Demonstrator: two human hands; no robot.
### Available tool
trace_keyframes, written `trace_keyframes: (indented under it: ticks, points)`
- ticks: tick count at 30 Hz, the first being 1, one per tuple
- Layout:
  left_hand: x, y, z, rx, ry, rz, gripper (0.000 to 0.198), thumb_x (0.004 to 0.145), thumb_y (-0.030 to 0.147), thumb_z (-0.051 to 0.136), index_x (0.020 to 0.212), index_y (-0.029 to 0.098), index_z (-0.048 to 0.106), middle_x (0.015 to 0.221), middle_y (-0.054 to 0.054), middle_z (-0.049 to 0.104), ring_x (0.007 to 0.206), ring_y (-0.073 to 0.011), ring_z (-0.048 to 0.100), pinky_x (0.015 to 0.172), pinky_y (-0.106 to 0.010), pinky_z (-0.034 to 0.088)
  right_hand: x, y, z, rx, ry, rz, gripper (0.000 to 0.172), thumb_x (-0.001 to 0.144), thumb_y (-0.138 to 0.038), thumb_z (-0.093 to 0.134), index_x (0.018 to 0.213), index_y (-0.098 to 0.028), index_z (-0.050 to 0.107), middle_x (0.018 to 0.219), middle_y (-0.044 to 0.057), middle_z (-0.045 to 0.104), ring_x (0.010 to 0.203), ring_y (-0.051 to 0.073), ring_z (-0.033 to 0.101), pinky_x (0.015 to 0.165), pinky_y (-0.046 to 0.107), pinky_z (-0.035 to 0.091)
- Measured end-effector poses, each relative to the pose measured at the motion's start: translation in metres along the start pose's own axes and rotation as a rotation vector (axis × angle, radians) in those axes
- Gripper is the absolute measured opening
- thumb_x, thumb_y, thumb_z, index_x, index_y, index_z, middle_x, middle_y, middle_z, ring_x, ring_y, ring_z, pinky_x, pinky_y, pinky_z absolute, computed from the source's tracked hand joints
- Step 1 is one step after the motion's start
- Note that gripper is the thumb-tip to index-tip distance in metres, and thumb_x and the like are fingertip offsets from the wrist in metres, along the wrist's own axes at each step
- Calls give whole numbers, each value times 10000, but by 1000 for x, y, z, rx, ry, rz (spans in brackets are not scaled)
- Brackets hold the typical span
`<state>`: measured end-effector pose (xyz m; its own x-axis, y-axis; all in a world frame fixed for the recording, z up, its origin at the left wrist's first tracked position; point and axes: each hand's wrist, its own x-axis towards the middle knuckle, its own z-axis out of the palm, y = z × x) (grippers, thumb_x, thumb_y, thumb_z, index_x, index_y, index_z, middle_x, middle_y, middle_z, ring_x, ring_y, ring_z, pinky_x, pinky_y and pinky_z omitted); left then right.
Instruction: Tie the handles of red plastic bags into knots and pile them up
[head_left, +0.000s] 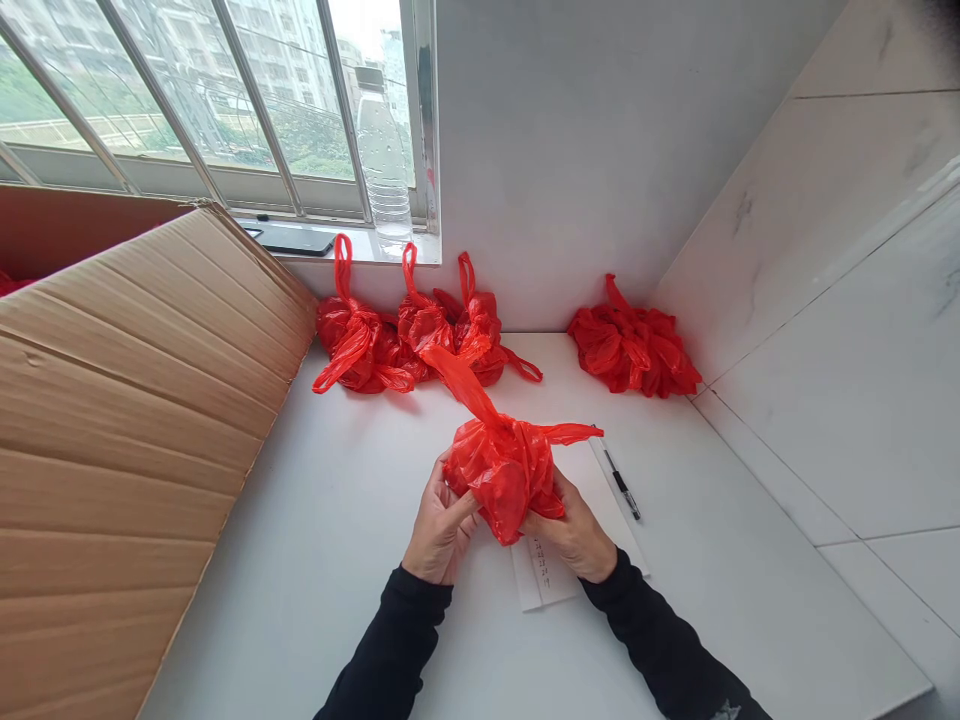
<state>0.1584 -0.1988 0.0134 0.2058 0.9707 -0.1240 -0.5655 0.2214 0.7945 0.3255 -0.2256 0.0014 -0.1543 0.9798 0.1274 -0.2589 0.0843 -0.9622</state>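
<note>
Between my two hands is a knotted red plastic bag [504, 470], bulging with contents I cannot make out. Its two handles stick out at the top, one up to the left and one to the right. My left hand [444, 525] grips the bag's left side, thumb toward the front. On the opposite side my right hand [574, 525] is closed around the lower right of the bag. Beneath the bag and my right hand lies a sheet of white paper [559, 590] with handwritten figures, partly covered. A black pen [622, 485] rests along the paper's right edge.
Several tied red bags [360, 345] line the wall at the back left. Another red bag [634, 345] sits by the right corner. A large open cardboard box [135, 430] fills the left. On the windowsill stand a water bottle [386, 170] and a flat dark device [289, 239].
</note>
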Motion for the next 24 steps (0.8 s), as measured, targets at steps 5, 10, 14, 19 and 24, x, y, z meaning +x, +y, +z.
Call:
trace_keyframes:
  ticks: [5, 10, 14, 19, 24]
  points:
    - [-1, 1, 0, 7, -8, 1, 706, 659, 236, 882, 1283, 226, 554, 1260, -109, 643, 1039, -261, 685, 808, -314, 600, 0, -4, 3, -23, 9, -11, 627, 736, -346, 863, 1285, -249, 575, 1220, 68, 677, 1070, 270, 654, 973, 410, 525]
    - [0, 0, -1, 5, -16, -4, 626, 668, 240, 875, 1220, 224, 579, 1272, -98, 640, 1055, -262, 682, 807, -310, 595, 0, -3, 5, -28, 23, -6, 654, 715, -361, 873, 1283, -248, 569, 1238, 76, 670, 1079, 286, 650, 977, 429, 529]
    - [0, 0, 0, 9, -4, 7, 614, 667, 250, 876, 1209, 213, 591, 1238, -98, 650, 1056, -264, 681, 824, -319, 591, 0, -6, 8, -23, 25, -7, 679, 721, -361, 870, 1309, -254, 548, 1260, 77, 656, 1090, 285, 643, 960, 414, 540]
    - [0, -1, 0, 9, -12, 17, 660, 670, 260, 873, 1257, 214, 574, 1231, -109, 653, 1091, -289, 666, 870, -360, 583, 0, -7, 12, -41, 58, -44, 689, 747, -371, 854, 1341, -260, 521, 1267, 74, 653, 1106, 275, 636, 966, 389, 536]
    - [-1, -1, 2, 9, -19, 6, 721, 674, 234, 866, 1323, 227, 550, 1261, -108, 642, 1143, -302, 638, 907, -379, 571, -1, 0, 8, -95, 128, -32, 512, 898, -463, 685, 1326, -221, 540, 1229, 90, 677, 1105, 269, 645, 993, 404, 519]
